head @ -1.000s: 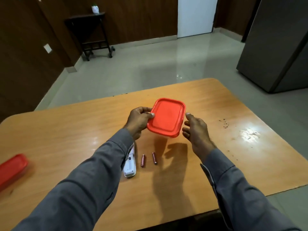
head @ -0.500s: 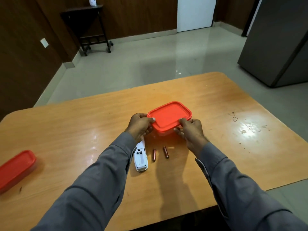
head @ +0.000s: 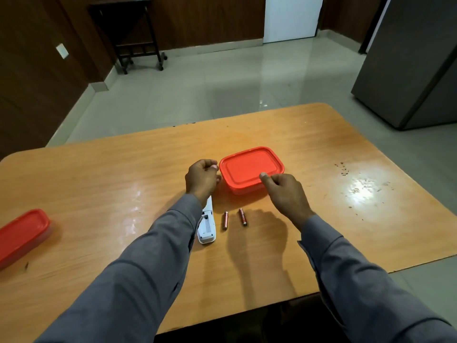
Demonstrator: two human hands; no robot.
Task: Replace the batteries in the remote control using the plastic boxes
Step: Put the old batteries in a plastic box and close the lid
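Box (head: 249, 169) now down on table (head: 99, 184), lifted 1 s ago. Both hands off it: left hand (head: 201, 179) curled empty beside its left edge, right hand (head: 284, 191) loosely curled over its near corner. Nearer than the hands: 2 batteries (head: 225, 220), remote (head: 207, 225). Far left: 2nd box (head: 22, 231).

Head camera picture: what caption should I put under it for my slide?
Two hands, left hand and right hand, beside a red-lidded box on a wooden table, two batteries and remote nearby.
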